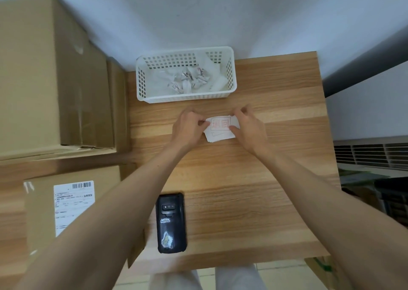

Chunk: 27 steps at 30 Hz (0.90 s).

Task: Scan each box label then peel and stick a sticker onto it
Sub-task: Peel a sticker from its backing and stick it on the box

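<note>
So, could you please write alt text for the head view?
Both hands, left hand and right hand, pinch a sticker sheet over a wooden table. A white basket of crumpled paper sits behind, a black scanner nearer, and a labelled box at left.

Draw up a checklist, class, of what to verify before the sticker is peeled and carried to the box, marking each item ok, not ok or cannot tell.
1. Both hands on the sticker stack: ok; left hand pinches its left edge, right hand its right.
2. Top sticker already lifting from its backing: cannot tell.
3. Scanner set down on the table: ok.
4. Box label facing up, in view: ok.
5. Label already scanned: cannot tell.
6. Basket for waste backing nearby: ok.
</note>
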{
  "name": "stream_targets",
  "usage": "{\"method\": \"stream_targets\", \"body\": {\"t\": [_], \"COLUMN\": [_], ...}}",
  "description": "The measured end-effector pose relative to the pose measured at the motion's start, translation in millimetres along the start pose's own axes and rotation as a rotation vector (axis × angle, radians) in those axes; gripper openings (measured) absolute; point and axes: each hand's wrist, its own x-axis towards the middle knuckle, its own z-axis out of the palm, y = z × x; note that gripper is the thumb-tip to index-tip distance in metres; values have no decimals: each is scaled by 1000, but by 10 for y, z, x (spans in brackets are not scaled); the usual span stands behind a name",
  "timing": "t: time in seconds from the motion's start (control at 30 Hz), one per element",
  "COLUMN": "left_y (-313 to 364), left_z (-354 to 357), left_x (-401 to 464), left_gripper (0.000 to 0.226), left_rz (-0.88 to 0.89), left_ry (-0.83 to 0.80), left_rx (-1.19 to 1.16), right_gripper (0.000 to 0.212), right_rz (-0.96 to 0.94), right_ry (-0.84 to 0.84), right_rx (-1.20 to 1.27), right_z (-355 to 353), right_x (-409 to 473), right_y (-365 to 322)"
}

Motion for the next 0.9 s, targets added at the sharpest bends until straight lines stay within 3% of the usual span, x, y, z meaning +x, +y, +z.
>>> {"method": "stream_targets", "body": {"t": [0.2,0.5,0.67,0.9], "left_y": [-17,100,185,410], "left_z": [-31,-437,-979,-1743], "left_x": [-101,-565,-1185,-2088], "left_gripper": [24,27,28,29], "left_rz": [34,-68,-16,151], "left_ry": [52,57,69,109], "left_rx": [-128,-424,-522,-533], "right_gripper": [11,12,10,8], "right_rz": [24,253,194,78], "right_ry": [133,87,85,217], "right_rx": [133,894,991,1065], "right_z": [45,-304,-645,-1167], "right_x": [-51,-353,-1024,-1991], "right_y": [-55,-365,-757,-1369]}}
